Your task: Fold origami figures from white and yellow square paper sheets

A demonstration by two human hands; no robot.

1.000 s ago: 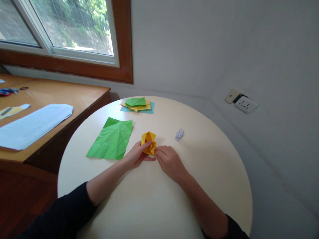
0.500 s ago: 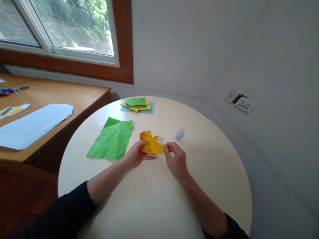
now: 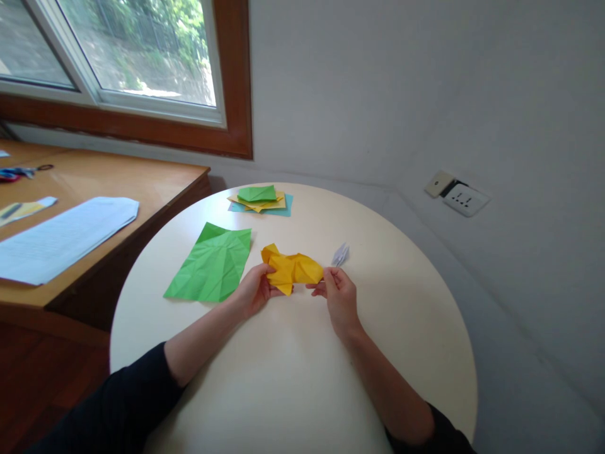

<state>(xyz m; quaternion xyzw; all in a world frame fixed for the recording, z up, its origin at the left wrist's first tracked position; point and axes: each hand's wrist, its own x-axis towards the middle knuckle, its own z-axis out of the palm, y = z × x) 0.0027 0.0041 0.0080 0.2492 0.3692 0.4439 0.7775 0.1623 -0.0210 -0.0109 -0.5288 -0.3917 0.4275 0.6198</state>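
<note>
A creased sheet of yellow origami paper (image 3: 293,270) is stretched between my two hands, partly unfolded, with a flap standing up at its left end and a corner pointing down. My left hand (image 3: 256,289) pinches its left side, thumb on top and fingers underneath. At the right end, my right hand (image 3: 339,295) grips the tip between thumb and index finger. Left of the hands lies a green paper sheet (image 3: 210,263), opened out and marked with fold lines. A small white folded paper piece (image 3: 340,255) sits just beyond my right hand.
A stack of folded green, yellow and blue papers (image 3: 259,198) rests at the far side of the round white table (image 3: 293,378). To the left, a wooden desk (image 3: 155,173) holds white printed sheets (image 3: 70,233) and scissors (image 3: 23,171). A wall socket (image 3: 466,199) is at right.
My right hand has moved slightly right and up, drawing the yellow paper out wider. The left hand's fingers have curled in further beneath it.
</note>
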